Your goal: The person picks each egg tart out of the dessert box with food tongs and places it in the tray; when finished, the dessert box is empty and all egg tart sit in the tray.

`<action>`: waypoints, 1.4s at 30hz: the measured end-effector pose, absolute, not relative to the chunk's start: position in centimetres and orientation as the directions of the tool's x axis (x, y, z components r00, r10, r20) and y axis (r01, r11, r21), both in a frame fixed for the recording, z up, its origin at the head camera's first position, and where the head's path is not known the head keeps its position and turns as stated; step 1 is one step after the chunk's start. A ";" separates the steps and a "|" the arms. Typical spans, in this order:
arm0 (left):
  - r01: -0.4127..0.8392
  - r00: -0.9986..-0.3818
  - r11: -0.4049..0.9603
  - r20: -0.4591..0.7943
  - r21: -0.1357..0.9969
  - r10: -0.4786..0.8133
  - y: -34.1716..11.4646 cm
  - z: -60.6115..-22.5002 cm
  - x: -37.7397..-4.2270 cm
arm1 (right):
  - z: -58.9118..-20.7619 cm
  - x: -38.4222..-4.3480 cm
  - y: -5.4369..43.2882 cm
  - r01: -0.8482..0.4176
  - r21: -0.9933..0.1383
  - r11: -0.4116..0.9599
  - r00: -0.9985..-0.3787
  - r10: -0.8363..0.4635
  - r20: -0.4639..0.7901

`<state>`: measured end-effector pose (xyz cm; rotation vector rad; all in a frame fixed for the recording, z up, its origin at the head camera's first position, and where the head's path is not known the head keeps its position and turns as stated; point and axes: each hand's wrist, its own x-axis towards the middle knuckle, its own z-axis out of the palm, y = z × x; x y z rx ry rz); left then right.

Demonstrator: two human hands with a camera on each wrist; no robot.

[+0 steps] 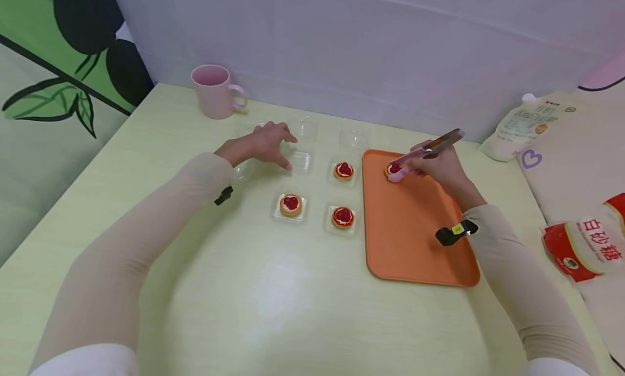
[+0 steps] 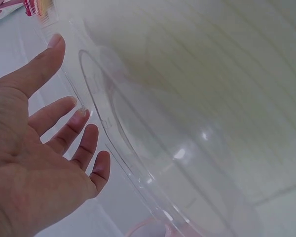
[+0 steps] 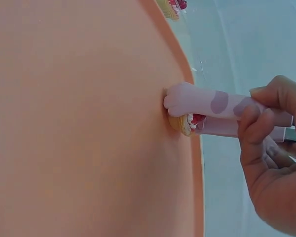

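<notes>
My right hand (image 1: 443, 167) grips a pair of tongs (image 3: 207, 101) with pale pink, paw-shaped tips. Those tips stand on either side of a small berry tart (image 3: 180, 123) at the far left corner of the orange tray (image 1: 410, 246). My left hand (image 1: 266, 142) is held over clear plastic boxes at the back left, thumb and fingers spread, nothing in its grasp. A clear box (image 1: 301, 162) lies just right of its thumb. In the left wrist view, the fingertips are right at the edge of a clear plastic piece (image 2: 108, 113).
Three tarts sit in clear boxes left of the tray: one tart (image 1: 344, 171) behind, another (image 1: 343, 217) in front, a third (image 1: 291, 204) further left. Clear domed lids (image 1: 354, 138) stand at the back. A pink mug (image 1: 212, 94), a white pouch (image 1: 524, 123) and a red-white bag (image 1: 586, 246) lie around.
</notes>
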<state>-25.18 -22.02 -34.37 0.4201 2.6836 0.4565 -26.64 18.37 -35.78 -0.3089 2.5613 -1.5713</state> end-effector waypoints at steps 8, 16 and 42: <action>0.217 -0.879 0.906 -0.330 0.365 0.343 -21.9 -34.5 -25.3 | -35.1 -26.1 18.4 -0.103 -0.899 0.425 -0.975 -0.220 0.007; 0.229 -0.874 0.908 -0.338 0.351 0.351 -22.0 -34.5 -25.4 | -33.5 -25.8 18.8 -0.147 -0.935 0.323 -0.967 -0.246 0.067; 0.322 -0.867 0.874 -0.257 0.363 0.426 -22.5 -32.5 -23.5 | -31.7 -22.5 13.9 -0.144 -0.982 0.126 -0.915 -0.394 0.084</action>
